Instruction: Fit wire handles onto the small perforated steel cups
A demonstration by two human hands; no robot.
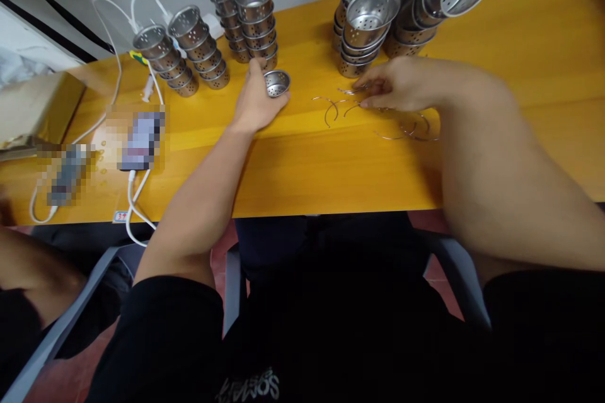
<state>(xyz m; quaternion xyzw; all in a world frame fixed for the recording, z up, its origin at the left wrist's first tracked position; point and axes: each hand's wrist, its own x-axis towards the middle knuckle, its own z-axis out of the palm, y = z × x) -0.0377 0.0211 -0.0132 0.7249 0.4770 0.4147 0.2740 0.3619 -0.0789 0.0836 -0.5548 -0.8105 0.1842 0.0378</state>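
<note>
One small perforated metal cup (pixel 276 82) sits toward the far edge of the surface (pixel 302 164), gripped at its left side by the left hand (pixel 255 101), fingers curled round it; the right hand (pixel 394 83) pinches at the thin wire rings (pixel 378 114), several, too tangled to count; behind stand four leaning stacks of cups (pixel 208 44) and a larger heap (pixel 401 6); two phones (pixel 142 138) lie near the left edge.

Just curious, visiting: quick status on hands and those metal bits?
Left hand holds small perforated cup. Right hand fingers on wire loops. Cup stacks close behind.
</note>
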